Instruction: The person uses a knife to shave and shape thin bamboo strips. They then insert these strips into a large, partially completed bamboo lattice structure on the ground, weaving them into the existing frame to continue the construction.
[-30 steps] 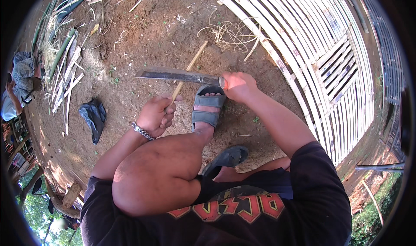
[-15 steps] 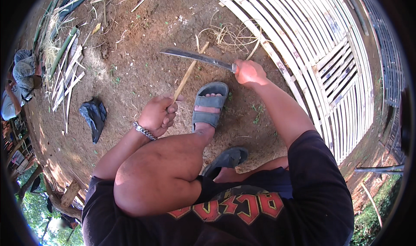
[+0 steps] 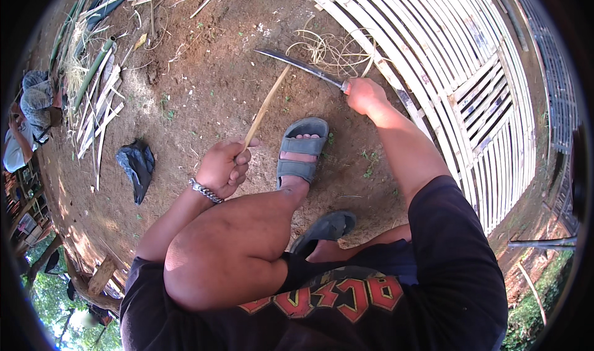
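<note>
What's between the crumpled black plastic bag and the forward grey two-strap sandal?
In the head view, the left hand, gripping a thin tan wood-like strip, comes between bag and sandal; brown soil shows on either side.

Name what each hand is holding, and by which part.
Left hand: a thin stick, by its near end. Right hand: a long knife, by its handle.

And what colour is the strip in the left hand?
The strip is pale yellowish tan, seen best in the head view.
</note>
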Motion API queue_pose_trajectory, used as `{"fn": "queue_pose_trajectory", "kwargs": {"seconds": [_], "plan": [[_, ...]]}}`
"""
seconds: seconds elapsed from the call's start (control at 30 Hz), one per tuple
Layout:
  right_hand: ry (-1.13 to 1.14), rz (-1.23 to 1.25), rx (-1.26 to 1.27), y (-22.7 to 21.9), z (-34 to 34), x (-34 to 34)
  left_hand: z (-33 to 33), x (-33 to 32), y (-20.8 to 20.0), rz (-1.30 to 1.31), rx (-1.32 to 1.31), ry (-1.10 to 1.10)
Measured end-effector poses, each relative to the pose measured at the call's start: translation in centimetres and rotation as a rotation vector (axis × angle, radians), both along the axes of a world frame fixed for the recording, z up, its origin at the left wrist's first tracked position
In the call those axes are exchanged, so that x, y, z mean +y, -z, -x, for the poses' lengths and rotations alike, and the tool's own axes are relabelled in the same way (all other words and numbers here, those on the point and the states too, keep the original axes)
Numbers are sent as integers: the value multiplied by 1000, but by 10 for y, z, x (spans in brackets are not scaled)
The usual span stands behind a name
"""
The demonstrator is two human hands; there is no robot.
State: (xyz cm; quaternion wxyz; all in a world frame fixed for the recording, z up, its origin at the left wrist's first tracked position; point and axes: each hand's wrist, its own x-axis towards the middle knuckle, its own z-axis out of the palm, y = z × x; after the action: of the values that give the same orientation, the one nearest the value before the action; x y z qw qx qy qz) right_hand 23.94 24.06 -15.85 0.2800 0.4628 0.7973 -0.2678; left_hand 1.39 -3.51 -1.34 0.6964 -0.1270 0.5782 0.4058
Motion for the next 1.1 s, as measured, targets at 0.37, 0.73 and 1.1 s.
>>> {"fn": "queue_pose_trajectory", "kwargs": {"seconds": [0.37, 0.73, 1.1], "plan": [[-62, 74, 187, -48, -2, -68, -1, -3, 4, 23, 1, -24], [-198, 104, 404, -80, 10, -135, 3, -6, 13, 42, -13, -63], [-110, 83, 213, -49, 14, -94, 2, 3, 3, 13, -39, -30]]}}
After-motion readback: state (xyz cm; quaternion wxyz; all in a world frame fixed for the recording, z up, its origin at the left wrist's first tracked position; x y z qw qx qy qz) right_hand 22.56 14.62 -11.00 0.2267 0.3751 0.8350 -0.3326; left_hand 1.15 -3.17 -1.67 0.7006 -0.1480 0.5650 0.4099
